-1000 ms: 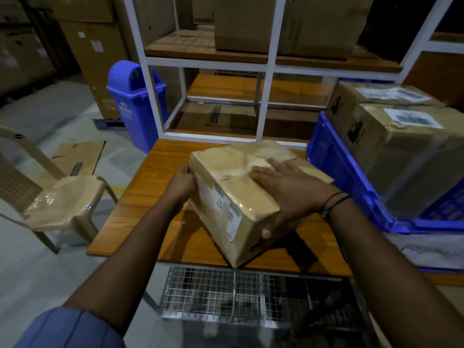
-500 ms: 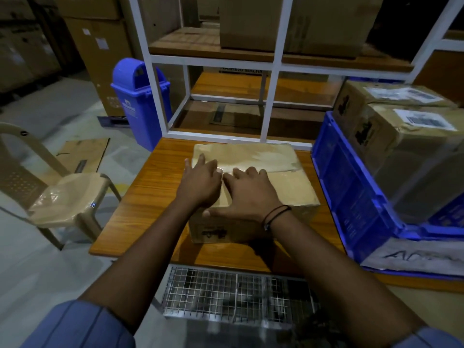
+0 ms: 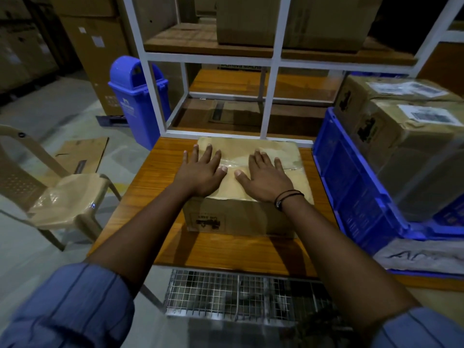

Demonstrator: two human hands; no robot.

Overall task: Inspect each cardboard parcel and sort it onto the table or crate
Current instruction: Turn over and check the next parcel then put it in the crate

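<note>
Head view: wooden table [image 3: 155, 187] bears parcel [image 3: 253, 217], blue crate [image 3: 351, 187] beside.

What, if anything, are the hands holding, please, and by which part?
Nothing is gripped: the left hand and right hand lie flat on top of the parcel, fingers spread.

The parcel [image 3: 251, 146] is matt brown cardboard, its top seam under glossy clear tape [image 3: 236, 162]. The table [image 3: 155, 182] shows smooth, shiny wood grain. At right the crate [image 3: 351, 187] is blue plastic; at left the chair [image 3: 67, 199] is glossy beige plastic. Nearest, the wire mesh [image 3: 226, 292] is bare metal.
</note>
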